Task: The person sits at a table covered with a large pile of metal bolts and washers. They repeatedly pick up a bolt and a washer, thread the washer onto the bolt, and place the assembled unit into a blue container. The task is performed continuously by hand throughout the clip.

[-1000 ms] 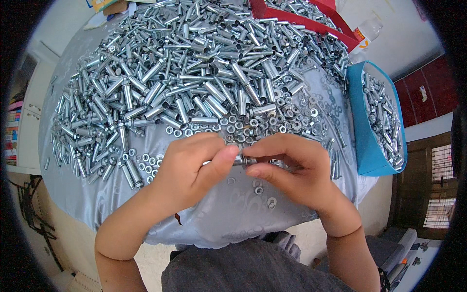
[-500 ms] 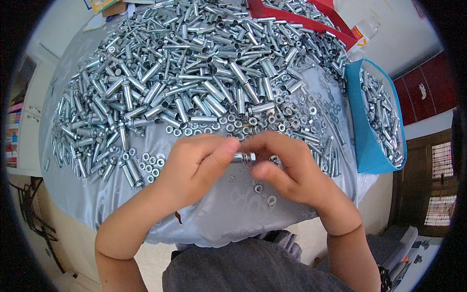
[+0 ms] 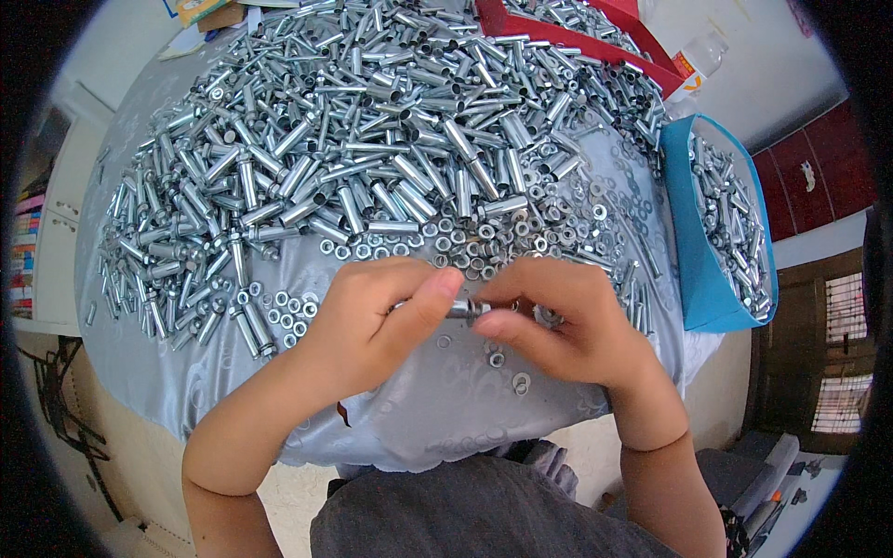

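Note:
Above the near part of the table, my left hand point(image 3: 377, 312) is closed round a shiny metal sleeve anchor bolt point(image 3: 459, 310), thumb on top. The bolt lies level, its nut end toward the right. My right hand point(image 3: 572, 316) pinches that end between thumb and fingers; its fingertips are partly hidden. Just beyond the hands are loose hex nuts point(image 3: 479, 246), and a smaller group of nuts point(image 3: 296, 305) lies left of my left wrist. A few washers point(image 3: 521, 381) rest on the cloth below my right hand.
A big heap of metal sleeves and bolts point(image 3: 372, 112) spreads over the far table on a silvery tablecloth point(image 3: 428, 409). To the right stands a blue fabric bin point(image 3: 693, 251) filled with bolts. At the back are a red box point(image 3: 549, 37) with metal parts and a plastic bottle point(image 3: 702, 56).
My right thumb and fingers have closed in on the bolt's nut end. The bolt has tilted slightly and sits a little lower; my left hand has barely moved.

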Available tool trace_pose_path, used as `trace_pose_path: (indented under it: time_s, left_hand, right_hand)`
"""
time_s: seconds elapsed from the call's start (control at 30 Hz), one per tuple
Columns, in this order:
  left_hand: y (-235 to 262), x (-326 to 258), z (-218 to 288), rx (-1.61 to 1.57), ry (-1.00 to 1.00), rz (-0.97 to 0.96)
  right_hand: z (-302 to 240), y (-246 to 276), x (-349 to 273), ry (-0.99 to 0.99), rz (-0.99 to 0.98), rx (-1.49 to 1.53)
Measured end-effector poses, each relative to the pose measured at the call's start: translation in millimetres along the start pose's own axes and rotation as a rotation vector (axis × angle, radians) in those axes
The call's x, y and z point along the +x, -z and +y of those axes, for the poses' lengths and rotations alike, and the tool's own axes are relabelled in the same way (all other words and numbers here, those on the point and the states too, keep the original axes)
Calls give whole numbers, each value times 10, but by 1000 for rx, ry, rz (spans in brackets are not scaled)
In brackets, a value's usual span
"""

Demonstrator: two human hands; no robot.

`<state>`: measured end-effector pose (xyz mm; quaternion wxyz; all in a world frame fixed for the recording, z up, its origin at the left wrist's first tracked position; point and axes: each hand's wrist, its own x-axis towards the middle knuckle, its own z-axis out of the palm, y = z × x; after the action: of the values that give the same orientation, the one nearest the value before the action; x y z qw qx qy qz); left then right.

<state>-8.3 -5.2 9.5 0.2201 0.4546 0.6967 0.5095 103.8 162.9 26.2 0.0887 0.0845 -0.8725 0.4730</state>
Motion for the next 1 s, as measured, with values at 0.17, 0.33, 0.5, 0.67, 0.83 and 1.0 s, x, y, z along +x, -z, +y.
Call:
trace_pose_path:
  time_s: [0.17, 0.33, 0.5, 0.67, 0.83, 1.0]
  left_hand:
    - [-5, 6, -31, 4, -27, -11]
    - [-43, -1, -43, 31, -70, -79]
    - [10, 12, -39, 0, -37, -63]
    - [3, 7, -30, -12, -43, -40]
    - [8, -4, -38, -8, -38, -64]
    - [-15, 1, -26, -17, -36, -66]
  right_hand:
    - [-41, -15, 20, -40, 37, 28]
    - [-17, 40, -21, -8, -1, -40]
    - [40, 33, 4, 109, -48, -151]
    - [3, 0, 24, 54, 0, -62]
    - [63, 23, 11, 78, -90, -118]
    - [65, 32, -6, 76, -181, -190]
